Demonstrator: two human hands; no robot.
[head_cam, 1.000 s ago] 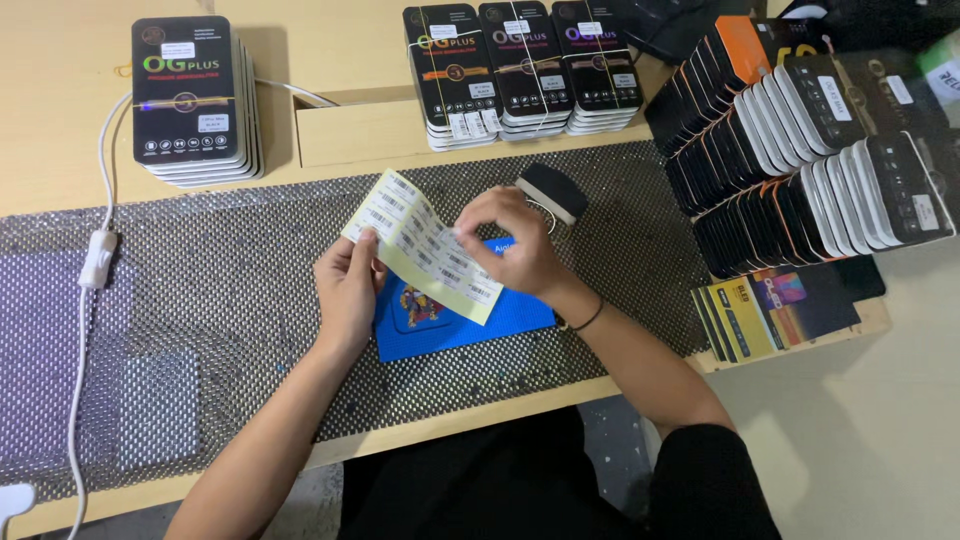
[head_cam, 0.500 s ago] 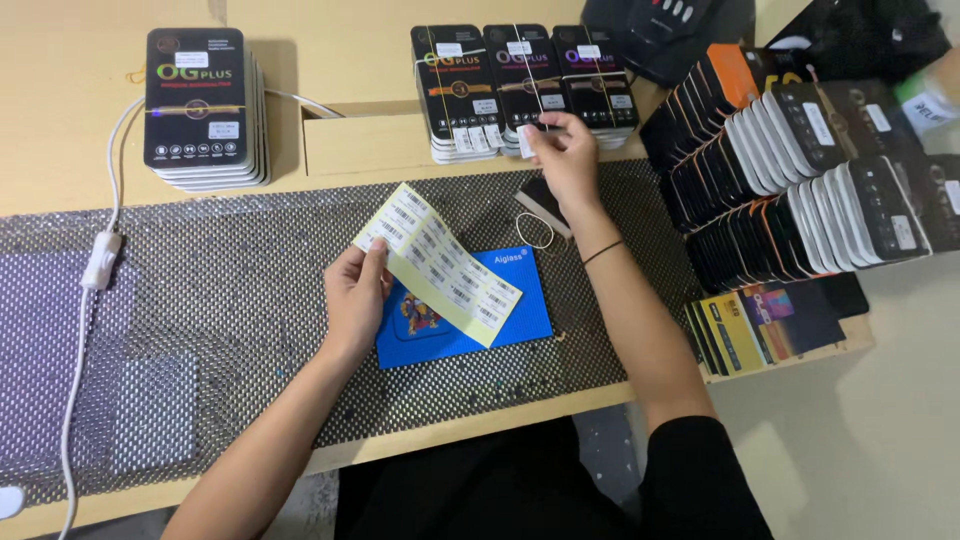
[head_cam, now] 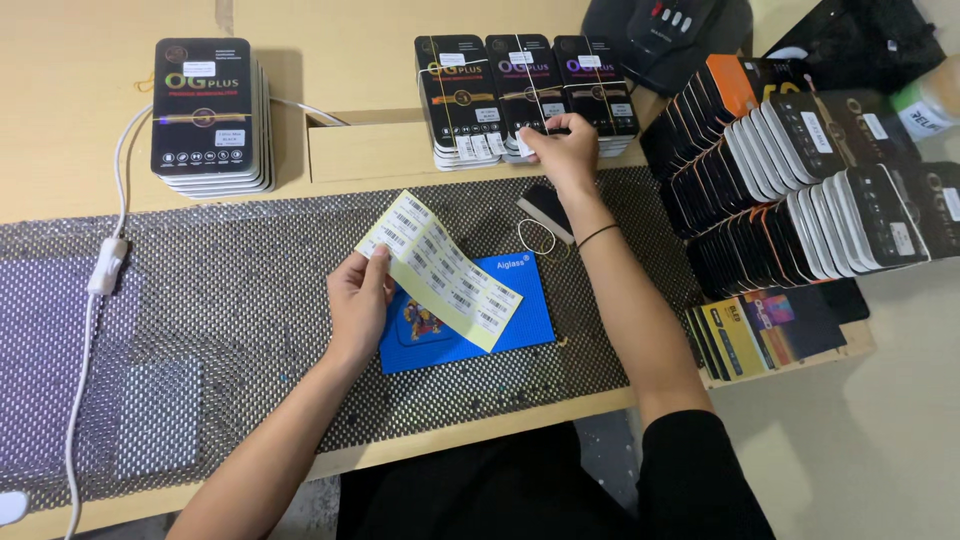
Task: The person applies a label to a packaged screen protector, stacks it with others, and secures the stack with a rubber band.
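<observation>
Left hand (head_cam: 355, 305) holds label sheet (head_cam: 440, 268); right hand (head_cam: 562, 150) covers box stack (head_cam: 525, 95) edge

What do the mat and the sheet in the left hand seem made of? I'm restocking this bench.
Mat: looks like soft rubbery mesh, matte dark grey, with an open grid of holes. Label sheet: seems paper on glossy backing, pale yellow, bending where the left hand holds it.

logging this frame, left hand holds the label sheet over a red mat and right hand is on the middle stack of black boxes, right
Not quite: the mat is blue, not red, as the head view shows. The left hand holds the label sheet over it, and the right hand is on the middle stack of black boxes.
</observation>
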